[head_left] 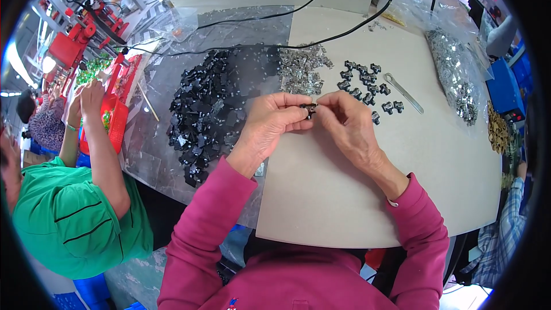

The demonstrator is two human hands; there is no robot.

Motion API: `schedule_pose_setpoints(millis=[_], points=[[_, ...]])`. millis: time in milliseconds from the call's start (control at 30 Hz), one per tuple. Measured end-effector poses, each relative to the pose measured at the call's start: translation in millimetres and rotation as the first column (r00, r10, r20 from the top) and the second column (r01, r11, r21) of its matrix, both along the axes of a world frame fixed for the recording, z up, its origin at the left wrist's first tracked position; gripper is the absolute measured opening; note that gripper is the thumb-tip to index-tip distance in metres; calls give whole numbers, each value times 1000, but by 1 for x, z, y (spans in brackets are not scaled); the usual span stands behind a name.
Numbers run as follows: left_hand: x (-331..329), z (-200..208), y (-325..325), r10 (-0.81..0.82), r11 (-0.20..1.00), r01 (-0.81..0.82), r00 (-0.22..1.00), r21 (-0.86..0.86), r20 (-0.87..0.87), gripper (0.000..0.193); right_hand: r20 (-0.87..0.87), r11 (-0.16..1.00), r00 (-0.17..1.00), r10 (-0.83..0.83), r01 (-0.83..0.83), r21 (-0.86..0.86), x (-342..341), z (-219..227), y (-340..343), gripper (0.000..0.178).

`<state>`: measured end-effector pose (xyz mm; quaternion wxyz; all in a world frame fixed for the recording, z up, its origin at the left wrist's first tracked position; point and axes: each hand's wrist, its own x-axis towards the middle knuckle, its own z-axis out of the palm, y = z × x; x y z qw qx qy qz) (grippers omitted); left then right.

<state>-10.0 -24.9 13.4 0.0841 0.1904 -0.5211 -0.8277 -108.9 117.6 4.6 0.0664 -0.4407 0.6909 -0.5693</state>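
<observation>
My left hand [268,120] pinches a small black part [310,111] between thumb and fingers, over the near side of the silvery pile. A thin brownish strip shows along its top. My right hand [354,129] is closed, with its thumb and forefinger at the right end of the same part; the exact contact is too small to make out. Just beyond my hands lies a pile of small silvery metal pieces [303,69]. Right of it, several similar black parts [363,74] with metal bits lie in loose rows, beside a flat metal tool with a looped end [405,93].
A big heap of flat black pieces [201,109] covers the left of the table. At the right lies a clear bag [456,63] of silvery pieces, near brownish metal pieces [496,129]. Black cables [252,18] cross the back. A co-worker in green [74,212] works beside a red tray [119,123].
</observation>
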Motion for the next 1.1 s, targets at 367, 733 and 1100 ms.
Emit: schedule_pose_setpoints(millis=[367,733,1100], points=[[-1,4,2,0,999,0,1000,-32,-7,22,294,985,956,5,-55,162,-4,14,4,16],[3,5,6,28,999,-28,1000,-16,-1,25,389,984,918,80,-135,116,-5,19,6,16],[1,0,7,-51,997,45,994,-61,-95,23,486,969,871,74,-178,171,-4,29,17,16]])
